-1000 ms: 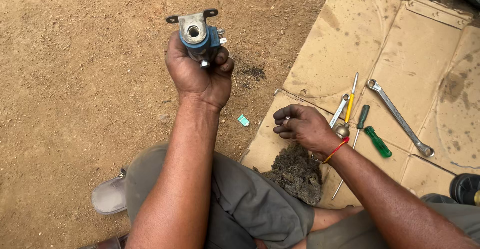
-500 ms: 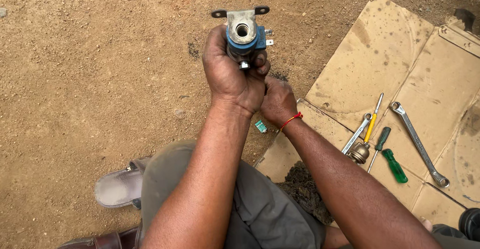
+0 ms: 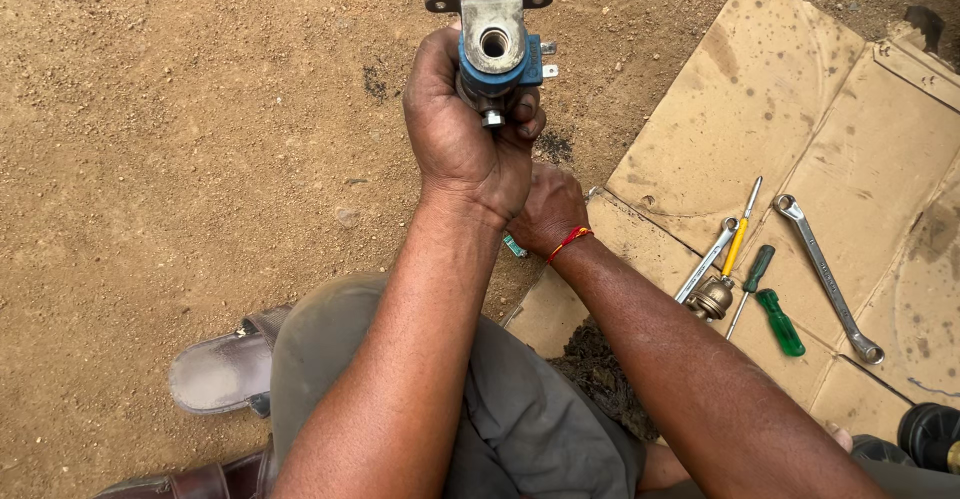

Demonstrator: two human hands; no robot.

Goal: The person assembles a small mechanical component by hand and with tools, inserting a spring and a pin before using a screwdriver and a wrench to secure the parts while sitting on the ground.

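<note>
1. While the valve (image 3: 497,51) is gripped by the left hand (image 3: 462,134) above bare dirt, right hand (image 3: 545,209) sits below; its fingers are hidden.
2. If grip slips, grit could get into the open port.

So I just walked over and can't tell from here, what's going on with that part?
A person sitting on the dirt ground holds up a blue-bodied valve with a metal bracket in the left hand. The right hand is tucked just below and behind it, close under the left wrist. Off to the right, on flattened cardboard, lie a ring spanner, a yellow-handled screwdriver, a green-handled screwdriver and a small brass fitting, none being touched.
</note>
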